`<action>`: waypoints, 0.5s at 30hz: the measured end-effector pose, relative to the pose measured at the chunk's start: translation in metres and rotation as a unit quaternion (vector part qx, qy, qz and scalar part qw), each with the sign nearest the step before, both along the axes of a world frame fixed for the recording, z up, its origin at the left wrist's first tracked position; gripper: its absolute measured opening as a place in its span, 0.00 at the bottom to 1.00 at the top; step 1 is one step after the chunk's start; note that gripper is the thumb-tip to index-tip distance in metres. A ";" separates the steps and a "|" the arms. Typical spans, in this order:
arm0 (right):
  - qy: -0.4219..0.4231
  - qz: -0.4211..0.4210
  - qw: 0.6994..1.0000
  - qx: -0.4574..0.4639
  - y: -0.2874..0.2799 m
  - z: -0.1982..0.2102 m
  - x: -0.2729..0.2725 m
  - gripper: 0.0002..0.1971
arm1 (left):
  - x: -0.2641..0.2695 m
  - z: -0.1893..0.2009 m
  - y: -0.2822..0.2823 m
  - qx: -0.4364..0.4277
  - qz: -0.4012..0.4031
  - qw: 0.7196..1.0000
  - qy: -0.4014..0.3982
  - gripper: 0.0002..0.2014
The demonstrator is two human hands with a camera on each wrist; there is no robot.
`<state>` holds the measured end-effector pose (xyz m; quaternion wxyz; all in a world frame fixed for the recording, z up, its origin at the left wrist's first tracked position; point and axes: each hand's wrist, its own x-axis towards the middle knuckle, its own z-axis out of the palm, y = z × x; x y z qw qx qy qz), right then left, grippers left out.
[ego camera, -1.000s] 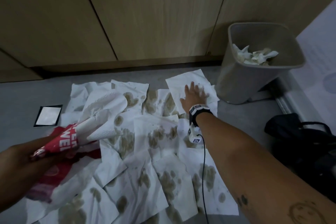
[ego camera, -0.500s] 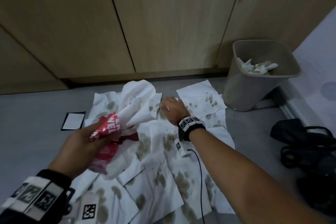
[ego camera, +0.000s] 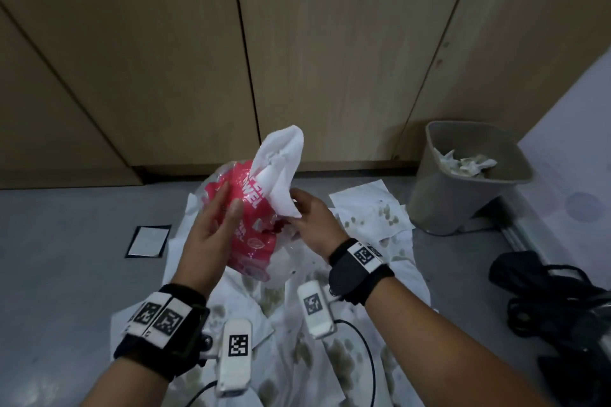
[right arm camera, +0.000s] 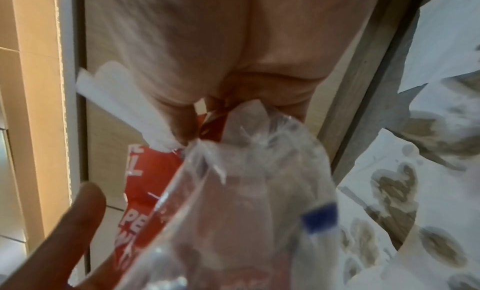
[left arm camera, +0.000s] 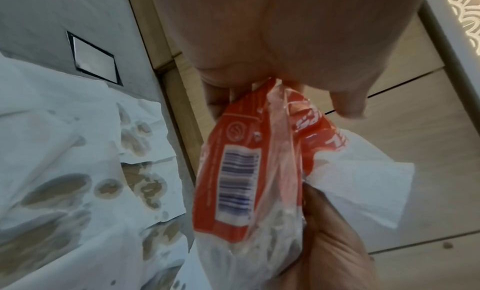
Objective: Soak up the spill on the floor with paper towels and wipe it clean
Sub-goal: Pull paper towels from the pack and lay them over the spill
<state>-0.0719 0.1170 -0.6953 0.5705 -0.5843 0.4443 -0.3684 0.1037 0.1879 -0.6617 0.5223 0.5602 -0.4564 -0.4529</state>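
My left hand (ego camera: 221,213) grips a red and clear plastic pack of paper towels (ego camera: 248,231) held up above the floor. A clean white towel (ego camera: 282,168) sticks up out of its open mouth. With my right hand (ego camera: 305,216) I pinch the lower edge of that towel beside the pack. The left wrist view shows the pack (left arm camera: 233,171), barcode side, and the towel (left arm camera: 363,181). In the right wrist view fingers pinch the towel (right arm camera: 124,101) against the plastic (right arm camera: 150,181). Several towels with brown wet stains (ego camera: 367,218) cover the grey floor below.
A grey waste bin (ego camera: 439,195) holding crumpled towels stands at the right by the wooden cabinet doors (ego camera: 330,59). A black bag with straps (ego camera: 562,301) lies at the far right. A black-framed white card (ego camera: 148,241) lies on the floor at the left.
My right hand left the towel it pressed near the bin and came to the pack. Both hands have risen with the pack, and the right hand now pinches the protruding towel.
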 end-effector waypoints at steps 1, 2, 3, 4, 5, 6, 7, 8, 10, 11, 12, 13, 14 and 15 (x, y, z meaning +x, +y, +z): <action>-0.011 -0.013 1.000 -0.008 -0.002 -0.001 -0.001 0.12 | 0.002 -0.001 -0.002 -0.003 0.017 1.000 0.000 0.23; -0.020 -0.022 1.000 -0.010 -0.002 0.001 -0.003 0.13 | 0.004 -0.002 -0.004 -0.008 0.034 0.999 -0.006 0.22; -0.030 -0.027 0.999 -0.011 -0.003 0.003 -0.005 0.13 | 0.005 -0.001 -0.005 -0.019 0.045 0.999 -0.015 0.22; -0.035 -0.028 0.999 -0.011 -0.004 0.006 -0.007 0.14 | 0.005 0.001 -0.006 -0.033 0.052 0.998 -0.020 0.22; -0.039 -0.025 0.999 -0.012 -0.005 0.010 -0.009 0.15 | 0.004 0.002 -0.006 -0.046 0.057 0.997 -0.021 0.22; -0.044 -0.022 0.999 -0.013 -0.006 0.015 -0.010 0.15 | 0.003 0.005 -0.007 -0.060 0.059 0.996 -0.013 0.22; -0.053 -0.021 0.998 -0.014 -0.008 0.019 -0.011 0.14 | 0.002 0.008 -0.007 -0.071 0.057 0.996 0.002 0.23; -0.065 -0.026 0.997 -0.012 -0.009 0.024 -0.012 0.13 | 0.001 0.011 -0.007 -0.083 0.051 0.995 0.022 0.23; -0.091 -0.040 0.995 -0.012 -0.013 0.036 -0.012 0.13 | -0.001 0.019 -0.007 -0.102 0.039 0.993 0.041 0.25; -0.101 -0.046 0.994 -0.020 -0.017 0.042 -0.012 0.13 | -0.002 0.023 -0.007 -0.111 0.038 0.992 0.041 0.25; -0.108 -0.051 0.992 -0.031 -0.021 0.050 -0.012 0.12 | -0.002 0.024 -0.007 -0.124 0.037 0.991 0.034 0.25; -0.114 -0.059 0.991 -0.039 -0.024 0.060 -0.014 0.10 | -0.001 0.025 -0.007 -0.134 0.039 0.990 0.021 0.27; -0.122 -0.069 0.989 -0.044 -0.029 0.073 -0.016 0.08 | -0.002 0.028 -0.006 -0.143 0.042 0.989 0.002 0.29; -0.129 -0.076 0.988 -0.048 -0.033 0.086 -0.018 0.09 | -0.003 0.029 -0.005 -0.139 0.051 0.989 -0.018 0.30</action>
